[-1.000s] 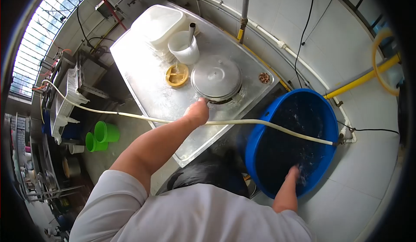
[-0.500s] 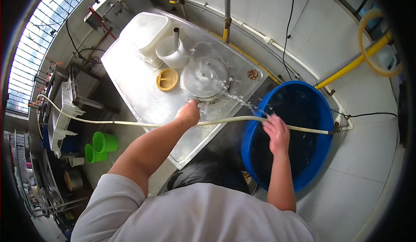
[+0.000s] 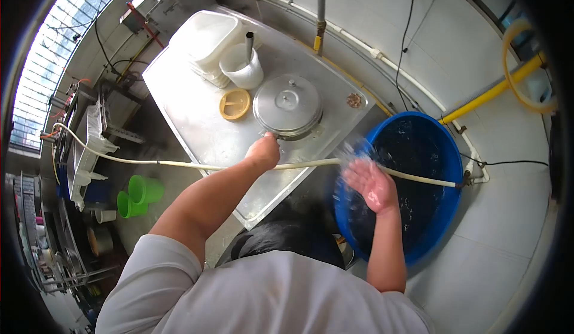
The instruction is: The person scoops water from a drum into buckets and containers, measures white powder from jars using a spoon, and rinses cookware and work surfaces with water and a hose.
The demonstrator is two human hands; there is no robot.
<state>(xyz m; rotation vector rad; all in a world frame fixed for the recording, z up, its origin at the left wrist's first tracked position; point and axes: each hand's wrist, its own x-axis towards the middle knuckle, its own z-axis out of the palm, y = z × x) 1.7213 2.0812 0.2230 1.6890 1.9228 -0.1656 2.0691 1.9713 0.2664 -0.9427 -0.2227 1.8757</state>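
My left hand [image 3: 263, 150] is closed at the near edge of a lidded metal pot [image 3: 287, 105], where its side handle is mostly hidden by my fingers. The round silver lid has a small knob and a wet shine. My right hand [image 3: 372, 184] is open, palm partly up and fingers blurred, above the left rim of a blue tub [image 3: 342, 214]. Water drops spray around those fingers. Dark-looking water [image 3: 412, 145] fills the tub. A pale hose [image 3: 311, 164] stretches across between the pot and me, passing behind my right hand.
The pot stands on a metal table [image 3: 203, 136]. A yellow ring-shaped lid [image 3: 234, 105], a white container [image 3: 242, 71] with a dark tube, and stacked clear tubs [image 3: 206, 38] share it. Green buckets [image 3: 145, 189] sit on the floor at left. Pipes [image 3: 412, 87] follow the wall.
The splash over the pot lid and the water stream between pot and tub are gone. My right hand has turned palm up and shifted slightly left. My left hand stays at the pot.
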